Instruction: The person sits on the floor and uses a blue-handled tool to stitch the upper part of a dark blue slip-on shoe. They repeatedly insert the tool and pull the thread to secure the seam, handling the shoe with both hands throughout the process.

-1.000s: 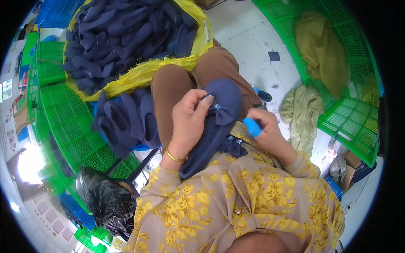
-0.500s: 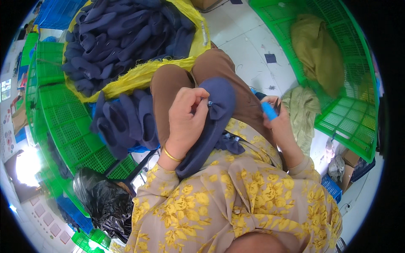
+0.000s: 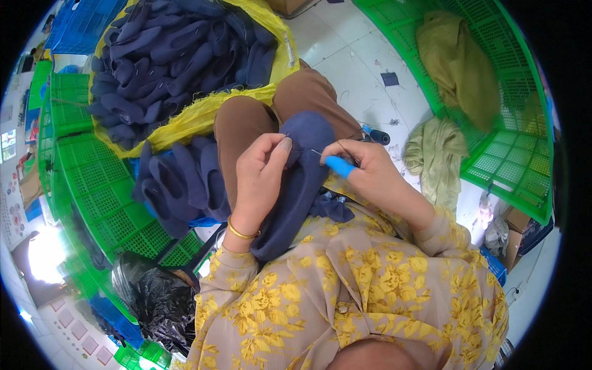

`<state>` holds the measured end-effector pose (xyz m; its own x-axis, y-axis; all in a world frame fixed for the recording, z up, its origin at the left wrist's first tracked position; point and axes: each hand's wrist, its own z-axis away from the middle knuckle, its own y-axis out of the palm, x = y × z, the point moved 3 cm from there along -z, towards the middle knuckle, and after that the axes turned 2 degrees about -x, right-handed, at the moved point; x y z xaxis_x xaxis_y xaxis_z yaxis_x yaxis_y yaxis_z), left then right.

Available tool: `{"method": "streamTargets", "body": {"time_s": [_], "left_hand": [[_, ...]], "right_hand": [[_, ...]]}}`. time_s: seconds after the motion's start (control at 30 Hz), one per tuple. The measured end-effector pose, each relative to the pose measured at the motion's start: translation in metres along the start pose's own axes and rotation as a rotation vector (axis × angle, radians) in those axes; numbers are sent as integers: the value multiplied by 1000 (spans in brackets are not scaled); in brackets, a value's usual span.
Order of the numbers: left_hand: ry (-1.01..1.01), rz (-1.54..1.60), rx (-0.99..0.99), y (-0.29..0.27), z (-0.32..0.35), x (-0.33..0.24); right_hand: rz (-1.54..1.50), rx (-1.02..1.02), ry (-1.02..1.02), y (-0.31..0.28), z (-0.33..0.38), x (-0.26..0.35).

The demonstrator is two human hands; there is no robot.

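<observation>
A navy blue fabric slipper (image 3: 296, 197) lies across my lap, its rounded toe pointing away from me. My left hand (image 3: 256, 176) is closed on the slipper's opening just behind the toe, thumb and forefinger pinching the edge. In my right hand (image 3: 370, 166), a thin needle (image 3: 316, 151) is pinched, with its tip at the slipper near my left fingertips. Blue tape (image 3: 339, 165) wraps one right finger. Something dark shows under the right fingers, too hidden to make out. Several navy fabric bows (image 3: 333, 206) rest on my lap beside the slipper.
A yellow sack (image 3: 209, 102) full of navy slippers stands beyond my knees. More slippers (image 3: 179, 179) lie at my left by green crates (image 3: 105, 191). A black plastic bag (image 3: 154, 302) sits near left. At right are a green crate (image 3: 518, 197), pale cloth (image 3: 438, 154) and a thread spool (image 3: 379, 137).
My right hand has come in from the right to the slipper, with the needle now showing between its fingers. My left hand still pinches the slipper. The whole view has shifted slightly.
</observation>
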<state>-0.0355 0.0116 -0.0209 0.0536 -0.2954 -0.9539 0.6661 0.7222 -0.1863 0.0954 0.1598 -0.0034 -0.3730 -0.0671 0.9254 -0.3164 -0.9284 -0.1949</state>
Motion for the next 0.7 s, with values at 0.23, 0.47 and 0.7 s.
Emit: {"method": "streamTargets", "body": {"time_s": [0.23,0.47,0.7], "left_hand": [[-6,34,27,0,-1,1],[5,41,31,1,-1,6],[-30,75,41,-2,-3,6]], "right_hand": [[129,88,39,0,-11,12],[335,202,73,-2,-27,25],[258,195,43,7,-34,12]]}}
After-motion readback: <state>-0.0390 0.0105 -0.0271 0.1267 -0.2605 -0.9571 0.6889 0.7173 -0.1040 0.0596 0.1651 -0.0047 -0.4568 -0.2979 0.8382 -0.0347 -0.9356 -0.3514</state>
